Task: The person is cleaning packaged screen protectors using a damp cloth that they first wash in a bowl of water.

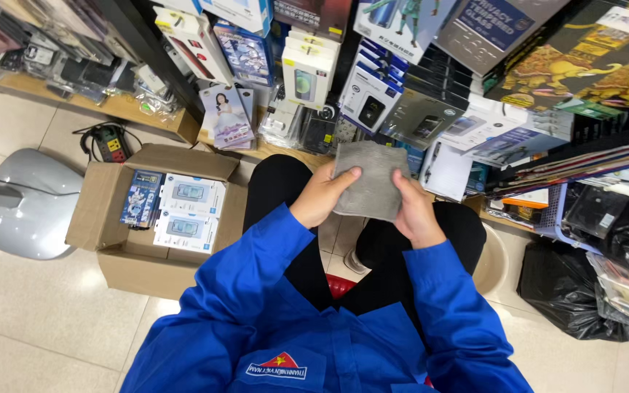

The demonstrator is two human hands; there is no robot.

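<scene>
A grey square cloth [370,177] is held up in front of me over my knees. My left hand [322,195] grips its left edge with the thumb on top. My right hand [414,211] grips its right edge, thumb also on the cloth. Both arms wear blue sleeves. I sit with black trousers, facing shelves packed with boxed phone accessories.
An open cardboard box [107,211] with white and blue product boxes stands on the tiled floor at my left. A grey chair base [23,204] lies further left, with a power strip [111,143] behind the box. Black plastic bags [584,284] sit at the right. A beige bucket [493,262] is beside my right leg.
</scene>
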